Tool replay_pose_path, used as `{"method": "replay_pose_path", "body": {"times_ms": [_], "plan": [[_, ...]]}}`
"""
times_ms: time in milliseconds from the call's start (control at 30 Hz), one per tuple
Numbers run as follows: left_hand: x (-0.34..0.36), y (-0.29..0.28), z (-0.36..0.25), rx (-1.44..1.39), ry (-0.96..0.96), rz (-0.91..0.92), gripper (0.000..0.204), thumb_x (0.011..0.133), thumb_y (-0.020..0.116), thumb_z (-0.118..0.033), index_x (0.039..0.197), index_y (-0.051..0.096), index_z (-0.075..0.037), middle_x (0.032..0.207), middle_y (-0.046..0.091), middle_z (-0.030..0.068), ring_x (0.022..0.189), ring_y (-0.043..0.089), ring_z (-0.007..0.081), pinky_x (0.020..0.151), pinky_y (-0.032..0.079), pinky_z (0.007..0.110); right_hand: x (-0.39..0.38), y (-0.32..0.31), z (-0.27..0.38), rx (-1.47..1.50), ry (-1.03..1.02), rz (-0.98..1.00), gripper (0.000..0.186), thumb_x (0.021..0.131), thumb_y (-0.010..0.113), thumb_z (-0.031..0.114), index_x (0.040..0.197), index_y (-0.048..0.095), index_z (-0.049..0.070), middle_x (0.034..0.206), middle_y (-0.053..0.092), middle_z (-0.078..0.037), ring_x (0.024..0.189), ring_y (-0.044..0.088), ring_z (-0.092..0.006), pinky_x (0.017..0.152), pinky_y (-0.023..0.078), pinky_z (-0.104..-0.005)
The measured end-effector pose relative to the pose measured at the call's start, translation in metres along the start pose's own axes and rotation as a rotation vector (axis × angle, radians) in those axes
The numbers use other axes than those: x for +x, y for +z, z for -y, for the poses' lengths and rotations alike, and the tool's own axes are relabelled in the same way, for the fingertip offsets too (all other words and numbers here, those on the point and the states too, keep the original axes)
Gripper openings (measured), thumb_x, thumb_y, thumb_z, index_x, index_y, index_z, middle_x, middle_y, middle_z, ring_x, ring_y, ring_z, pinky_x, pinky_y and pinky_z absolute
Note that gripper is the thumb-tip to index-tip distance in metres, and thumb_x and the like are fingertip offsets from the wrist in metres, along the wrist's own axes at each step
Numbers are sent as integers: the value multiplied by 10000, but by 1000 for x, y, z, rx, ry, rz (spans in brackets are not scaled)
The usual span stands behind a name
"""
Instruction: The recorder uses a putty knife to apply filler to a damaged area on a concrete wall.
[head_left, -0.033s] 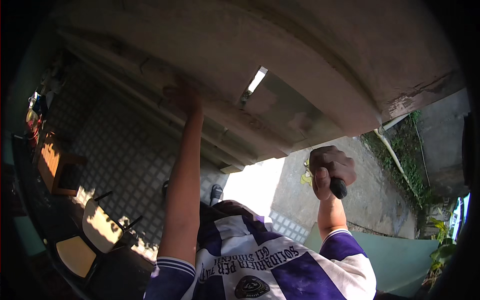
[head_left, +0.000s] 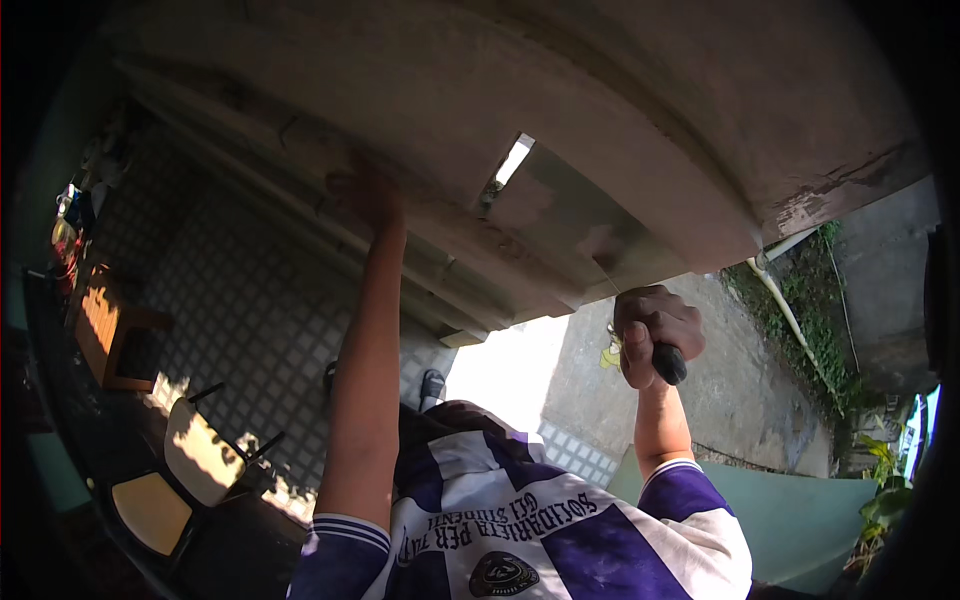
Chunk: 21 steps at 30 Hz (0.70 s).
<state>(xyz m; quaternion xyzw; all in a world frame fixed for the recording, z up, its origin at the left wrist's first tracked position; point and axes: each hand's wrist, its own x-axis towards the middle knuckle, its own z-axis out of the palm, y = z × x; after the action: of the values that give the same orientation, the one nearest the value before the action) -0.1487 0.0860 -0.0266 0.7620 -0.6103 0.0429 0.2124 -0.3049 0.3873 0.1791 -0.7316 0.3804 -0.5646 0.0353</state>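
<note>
A large beige panel [head_left: 640,130] with stepped, moulded edges fills the upper part of the view. My left hand [head_left: 368,198] is raised against its shaded lower moulding, fingers laid on the surface though dim in the shadow. Near the panel's right-hand end, my right hand [head_left: 657,335] is closed in a fist around a black-handled screwdriver [head_left: 670,364]. The handle's butt sticks out below the fist. A thin shaft runs up and left from the fist, its far end over the panel's recessed part; whether the tip touches is unclear. A narrow bright slot [head_left: 515,160] opens through the panel.
An orange-brown wooden stool [head_left: 98,320] and a cream chair [head_left: 203,455] stand at the left on patterned tiles [head_left: 250,265]. Sunlit concrete [head_left: 600,395] lies to the right, beside a pale green wall [head_left: 800,520]. A white pipe [head_left: 790,308] and plants [head_left: 880,500] are farther right.
My right hand has moved slightly up and left with the screwdriver, and its thin shaft now shows against the panel. My left hand stays in place.
</note>
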Motion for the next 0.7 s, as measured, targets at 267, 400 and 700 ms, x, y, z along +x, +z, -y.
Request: {"method": "replay_pose_path", "body": {"times_ms": [267,400,700], "plan": [[5,18,12,62,-29,-57,599,947,476,-364,1483,297,-164,1312,347,448,1159,440,546,820,447,577,2,11,-3,-58,-26,7,306,768,549,-33,518,394,51,461,435,-66,362,427,-186,408,346,-291],[3,8,6,-126,-7,-3,604,939,488,-371,1479,306,-171,1319,338,451,1176,431,556,837,442,593,1,3,7,47,-29,-15,282,762,552,-25,526,418,50,460,449,-63,373,446,-192,417,364,-289],[2,7,8,-85,-10,-5,612,931,496,-356,1488,308,-185,1338,339,445,1213,413,558,831,453,582,3,7,0,-35,-55,54,306,760,554,-42,520,388,50,458,421,-51,352,409,-182,401,344,-279]]}}
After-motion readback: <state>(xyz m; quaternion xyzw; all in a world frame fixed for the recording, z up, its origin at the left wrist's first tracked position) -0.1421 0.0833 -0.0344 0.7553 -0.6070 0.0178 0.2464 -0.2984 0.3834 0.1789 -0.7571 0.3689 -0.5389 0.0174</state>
